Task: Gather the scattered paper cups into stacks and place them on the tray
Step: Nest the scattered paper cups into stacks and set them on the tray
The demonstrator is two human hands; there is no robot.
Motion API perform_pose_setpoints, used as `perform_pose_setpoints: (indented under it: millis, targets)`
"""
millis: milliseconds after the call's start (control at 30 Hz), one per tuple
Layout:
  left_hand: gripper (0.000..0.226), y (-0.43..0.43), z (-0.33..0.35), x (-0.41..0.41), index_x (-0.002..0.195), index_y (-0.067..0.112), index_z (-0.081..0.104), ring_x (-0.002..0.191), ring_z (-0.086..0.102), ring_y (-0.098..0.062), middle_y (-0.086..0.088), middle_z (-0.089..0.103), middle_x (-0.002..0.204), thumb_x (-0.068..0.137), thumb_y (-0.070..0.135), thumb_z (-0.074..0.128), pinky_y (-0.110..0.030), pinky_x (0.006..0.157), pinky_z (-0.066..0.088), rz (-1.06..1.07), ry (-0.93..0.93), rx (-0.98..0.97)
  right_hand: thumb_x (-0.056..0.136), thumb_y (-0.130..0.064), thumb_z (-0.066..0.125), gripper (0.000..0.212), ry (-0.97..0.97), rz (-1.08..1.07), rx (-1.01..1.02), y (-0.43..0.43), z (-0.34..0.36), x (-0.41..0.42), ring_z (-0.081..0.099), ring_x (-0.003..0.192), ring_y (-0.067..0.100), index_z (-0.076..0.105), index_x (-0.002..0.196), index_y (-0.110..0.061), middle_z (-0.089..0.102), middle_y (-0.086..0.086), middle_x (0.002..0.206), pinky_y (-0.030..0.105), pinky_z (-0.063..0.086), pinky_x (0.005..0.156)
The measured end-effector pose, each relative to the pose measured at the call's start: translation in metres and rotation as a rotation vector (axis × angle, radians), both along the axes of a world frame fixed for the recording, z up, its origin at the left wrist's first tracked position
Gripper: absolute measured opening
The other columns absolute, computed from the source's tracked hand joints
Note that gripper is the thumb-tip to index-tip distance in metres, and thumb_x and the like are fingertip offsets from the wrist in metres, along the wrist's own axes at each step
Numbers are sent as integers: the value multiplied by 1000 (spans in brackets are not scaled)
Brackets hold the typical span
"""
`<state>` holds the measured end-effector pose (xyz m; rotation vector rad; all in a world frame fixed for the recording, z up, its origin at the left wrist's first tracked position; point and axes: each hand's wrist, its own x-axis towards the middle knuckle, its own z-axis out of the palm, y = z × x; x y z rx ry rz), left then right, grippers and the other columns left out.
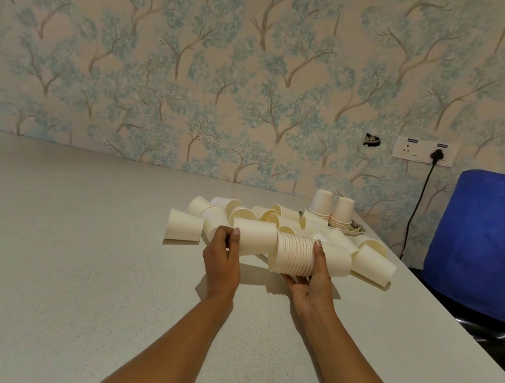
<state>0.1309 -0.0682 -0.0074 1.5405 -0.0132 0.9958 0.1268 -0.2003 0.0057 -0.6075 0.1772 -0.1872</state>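
I hold a horizontal stack of nested cream paper cups (294,252) just above the table. My left hand (223,259) grips the bottom end of the stack's outer cup. My right hand (314,277) cradles the ribbed rim end from below, thumb on top. Behind the stack, several loose paper cups (261,215) lie scattered on their sides; one cup (183,225) stands upside down at the left of the pile. Two upside-down cup stacks (332,210) stand on the tray (355,230) at the back right, mostly hidden by cups.
The grey table (85,252) runs to a patterned wall at the back. Its right edge slants down toward me. A blue-covered chair (486,244) stands beyond that edge, with a wall socket (423,150) and black cable above it.
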Motion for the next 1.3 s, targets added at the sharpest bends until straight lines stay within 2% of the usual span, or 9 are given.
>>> perform_pose_setpoints:
  millis: [167,433,600,800,933,1000,1067,1200,1300]
  targets:
    - [13,-3,-1,-1,82,12,48,77,52,-8,-4,54,88,95,15,45,1,60,42,-30,-20,65,83,-24,65,58,-1,-36,3,-2,-1,2,52,119,30,40,135,-20,53,13,133,55,46,94]
    - [14,-6,-1,-6,81,14,49,73,50,0,2,54,83,94,16,45,-11,61,44,-108,-1,165,84,-26,64,56,-29,-49,7,-1,1,2,51,120,31,40,134,-22,52,13,133,54,48,92]
    - [13,-13,0,-15,83,17,52,73,53,-5,6,55,80,94,17,46,-7,57,44,-299,47,229,84,-26,63,53,-37,1,-43,8,0,-1,52,118,31,43,133,-20,53,13,132,49,52,82]
    - [20,-14,0,-14,97,4,61,73,55,-3,1,58,85,95,13,44,-5,59,44,-399,53,309,84,-25,63,51,-19,22,-53,10,-1,-2,52,118,30,43,131,-19,53,14,130,48,52,82]
    - [19,-10,-1,-11,83,19,63,73,58,-3,7,62,76,93,17,48,-6,61,47,-392,59,167,85,-23,62,44,-31,19,-63,9,-1,-1,52,118,31,45,125,-22,55,12,127,50,52,81]
    - [20,-2,0,-5,78,21,63,76,59,-7,5,63,75,93,20,49,-17,60,53,-296,81,-3,85,-22,62,49,-36,26,-52,8,-1,-1,53,118,30,43,130,-22,55,12,130,54,51,84]
    - [18,10,0,4,84,15,63,85,60,-21,-5,64,85,93,22,49,-39,68,55,-106,137,-118,85,-21,62,53,-38,37,-39,7,-1,-1,53,118,31,41,134,-23,54,12,131,57,48,89]
    - [19,37,-2,19,100,3,58,101,55,-31,-17,61,108,92,17,49,-36,80,43,259,187,-247,85,-20,63,54,-29,48,-32,8,-1,-3,53,119,31,40,134,-23,54,13,132,59,45,93]
    - [32,53,-7,24,120,9,46,117,48,-33,-14,51,129,90,19,52,-39,98,35,406,311,-257,86,-19,62,54,-25,64,-30,8,-2,-3,52,119,32,39,134,-23,53,13,132,59,44,95]
